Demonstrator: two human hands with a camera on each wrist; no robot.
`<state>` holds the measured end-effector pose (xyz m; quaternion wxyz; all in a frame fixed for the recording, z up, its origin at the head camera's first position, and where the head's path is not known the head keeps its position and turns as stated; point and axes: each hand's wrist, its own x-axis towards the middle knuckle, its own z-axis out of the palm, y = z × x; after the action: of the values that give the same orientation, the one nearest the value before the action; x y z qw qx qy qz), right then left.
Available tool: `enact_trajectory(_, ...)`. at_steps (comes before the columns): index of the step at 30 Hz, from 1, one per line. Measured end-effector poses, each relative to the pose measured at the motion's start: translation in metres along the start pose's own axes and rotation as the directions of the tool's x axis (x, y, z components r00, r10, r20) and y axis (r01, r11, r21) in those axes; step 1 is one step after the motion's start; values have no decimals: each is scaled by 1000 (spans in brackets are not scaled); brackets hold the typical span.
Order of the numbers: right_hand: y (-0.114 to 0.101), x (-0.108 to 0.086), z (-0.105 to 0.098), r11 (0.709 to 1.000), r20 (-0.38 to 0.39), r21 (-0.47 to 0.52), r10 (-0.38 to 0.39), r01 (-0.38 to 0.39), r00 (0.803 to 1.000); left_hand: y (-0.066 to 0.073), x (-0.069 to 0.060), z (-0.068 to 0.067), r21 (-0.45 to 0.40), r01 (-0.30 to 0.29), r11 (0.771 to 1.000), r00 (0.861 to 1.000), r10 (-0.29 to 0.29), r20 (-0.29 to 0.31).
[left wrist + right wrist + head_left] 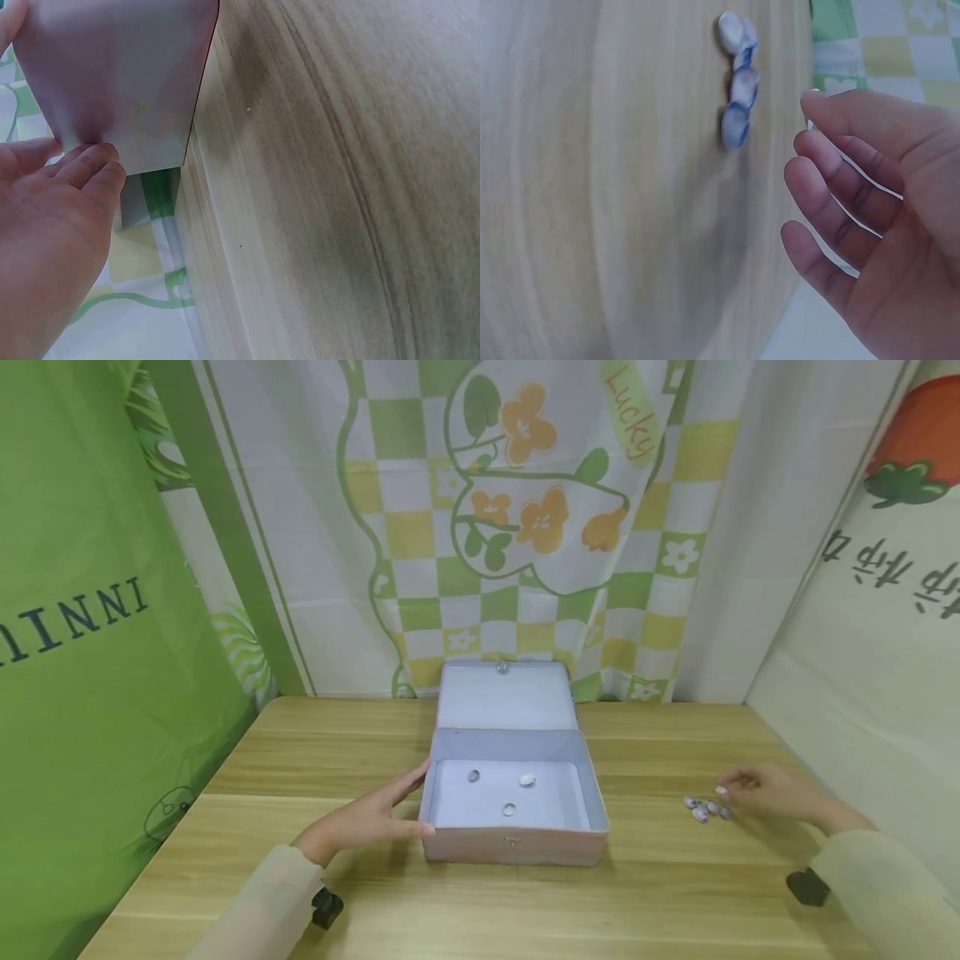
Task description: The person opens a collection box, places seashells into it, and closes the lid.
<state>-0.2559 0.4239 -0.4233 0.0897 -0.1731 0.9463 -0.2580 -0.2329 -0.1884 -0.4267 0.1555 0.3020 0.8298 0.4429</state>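
An open pinkish metal box (517, 847) stands on the table, its lid (506, 695) tilted back. Inside lie small shells: one at the left (473, 776), one at the right (527, 780) and one nearer the front (509, 809). My left hand (375, 817) touches the box's left side with spread fingers, thumb by the front corner; the left wrist view shows its fingertips (97, 154) against the wall. Off to the right, my right hand (776, 795) pinches a small white shell (722, 790) between thumb and finger, just above a cluster of purple-white shells (739, 86). The fingers mostly hide the held shell.
The wooden table (337, 743) reaches back to a patterned curtain (495, 610). Green cloth (90, 652) hangs on the left, and a pale printed cloth (877, 677) on the right. The raised lid stands close to the back curtain.
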Motion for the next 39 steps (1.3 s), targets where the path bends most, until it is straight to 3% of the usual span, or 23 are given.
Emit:
enact_trajectory(13, -44, 14, -6, 993, -20, 1, -117, 117, 993, 1, -2, 0, -12, 12, 1000, 1000, -12, -5)
enact_trajectory(29, -97, 45, -8, 991, 21, 25, -135, 134, 991, -1, -2, 0, 15, 25, 1000, 1000, -25, -10)
enact_trajectory(39, -139, 74, -1, 968, 33, 32, -251, 250, 967, 0, -1, 0, -20, 19, 1000, 1000, -19, 0)
